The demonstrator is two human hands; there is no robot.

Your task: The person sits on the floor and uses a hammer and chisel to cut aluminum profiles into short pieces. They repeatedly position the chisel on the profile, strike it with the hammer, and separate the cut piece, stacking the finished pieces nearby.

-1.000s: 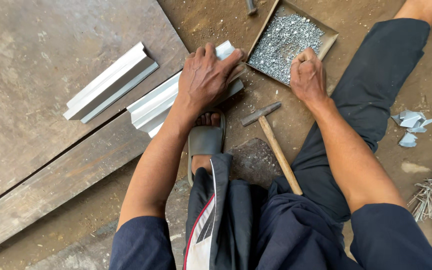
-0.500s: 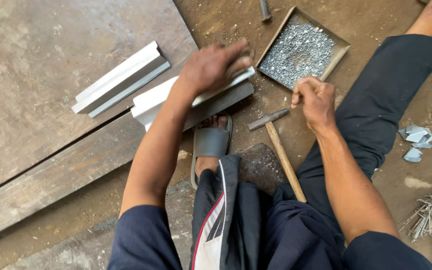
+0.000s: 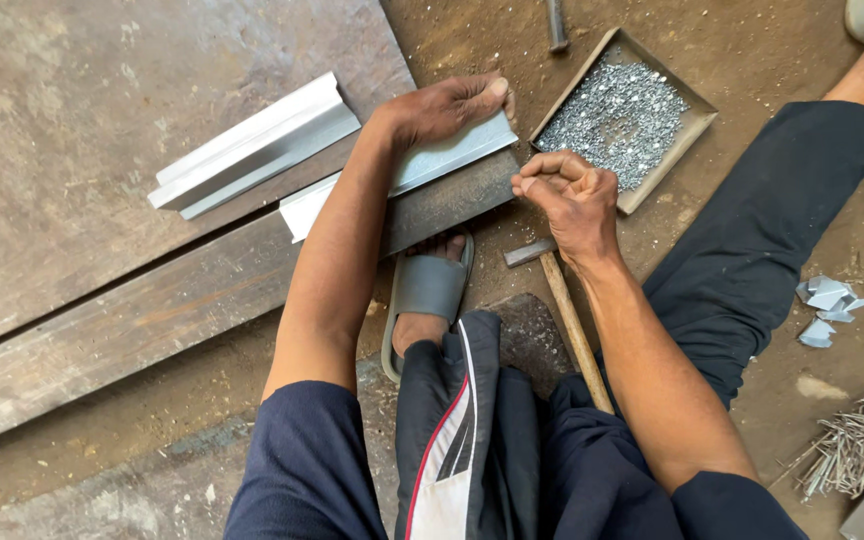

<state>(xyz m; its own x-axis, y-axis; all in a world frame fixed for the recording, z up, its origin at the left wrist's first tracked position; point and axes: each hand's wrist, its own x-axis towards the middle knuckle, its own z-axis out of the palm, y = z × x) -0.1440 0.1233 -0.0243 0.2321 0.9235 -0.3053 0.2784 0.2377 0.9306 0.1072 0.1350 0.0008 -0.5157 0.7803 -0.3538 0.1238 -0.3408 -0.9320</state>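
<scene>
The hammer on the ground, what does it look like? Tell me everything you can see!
The hammer has a long, pale wooden handle and a small dark metal head that looks worn. It lies flat on the dirt ground, head pointing toward the tray of small metal bits, handle running back under the person's right arm. The right hand is above its head, closed but not gripping it. The sandalled foot is just beside it.

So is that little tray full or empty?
Neither: the shallow metal tray holds a heap of small silvery metal bits over most of its floor, but the pile stays low and the corners are bare.
</scene>
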